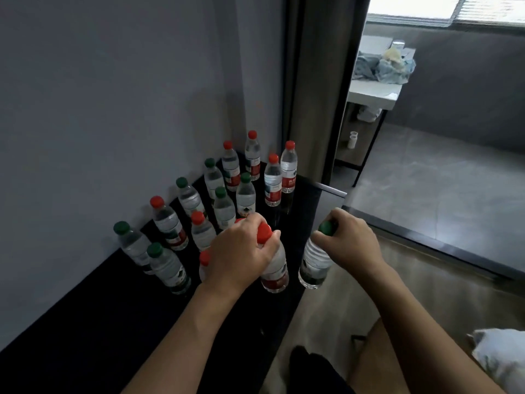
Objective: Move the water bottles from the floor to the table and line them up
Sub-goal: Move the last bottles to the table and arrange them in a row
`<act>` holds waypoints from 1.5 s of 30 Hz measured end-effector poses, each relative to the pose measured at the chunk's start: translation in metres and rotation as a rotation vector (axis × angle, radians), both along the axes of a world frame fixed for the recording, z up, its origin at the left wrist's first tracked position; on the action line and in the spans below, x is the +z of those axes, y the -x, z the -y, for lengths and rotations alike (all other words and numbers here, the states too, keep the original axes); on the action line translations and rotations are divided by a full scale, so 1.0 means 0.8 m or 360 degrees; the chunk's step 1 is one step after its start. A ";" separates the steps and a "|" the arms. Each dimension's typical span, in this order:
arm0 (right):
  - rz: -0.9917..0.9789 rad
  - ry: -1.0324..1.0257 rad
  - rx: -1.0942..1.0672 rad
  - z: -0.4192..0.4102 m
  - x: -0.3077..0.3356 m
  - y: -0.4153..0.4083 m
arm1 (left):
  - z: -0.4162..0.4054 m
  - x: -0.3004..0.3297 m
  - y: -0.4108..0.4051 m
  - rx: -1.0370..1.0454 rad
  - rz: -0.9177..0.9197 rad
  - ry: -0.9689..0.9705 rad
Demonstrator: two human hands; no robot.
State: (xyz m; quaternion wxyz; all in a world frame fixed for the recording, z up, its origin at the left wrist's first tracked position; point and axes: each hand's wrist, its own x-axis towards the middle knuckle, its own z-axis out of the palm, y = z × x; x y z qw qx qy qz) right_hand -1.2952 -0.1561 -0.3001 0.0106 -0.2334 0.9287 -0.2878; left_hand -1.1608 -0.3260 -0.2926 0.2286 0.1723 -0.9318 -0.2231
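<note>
Currently your left hand (241, 251) grips a red-capped bottle (274, 268) by its neck, your right hand (348, 237) a green-capped bottle (315, 263); full, heavy, likely slippery, so hold under the caps.

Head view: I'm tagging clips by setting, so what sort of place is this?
Probably a home or hotel room: a glossy black table against a grey wall, a white counter with crumpled cloths, and a beige curtain.

Red-capped bottle (204, 264) largely hidden behind the left hand (241, 251); white object (502, 359) cut off at right edge.
</note>
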 end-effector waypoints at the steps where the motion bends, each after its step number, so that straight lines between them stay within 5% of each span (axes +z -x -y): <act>1: 0.0007 0.0000 0.0025 0.007 -0.003 0.018 | 0.004 -0.002 0.012 0.0023 0.0007 0.0003; 18: 0.0254 -0.0161 0.0815 0.169 -0.090 0.304 | 0.054 -0.079 0.242 0.0585 0.0482 0.0097; 33: 0.0467 0.0180 0.0975 0.173 -0.148 0.335 | 0.054 -0.136 0.276 0.0739 0.0469 -0.0011; 45: 0.0242 0.0331 0.1012 0.174 -0.169 0.335 | 0.048 -0.149 0.278 0.0805 0.0377 0.0075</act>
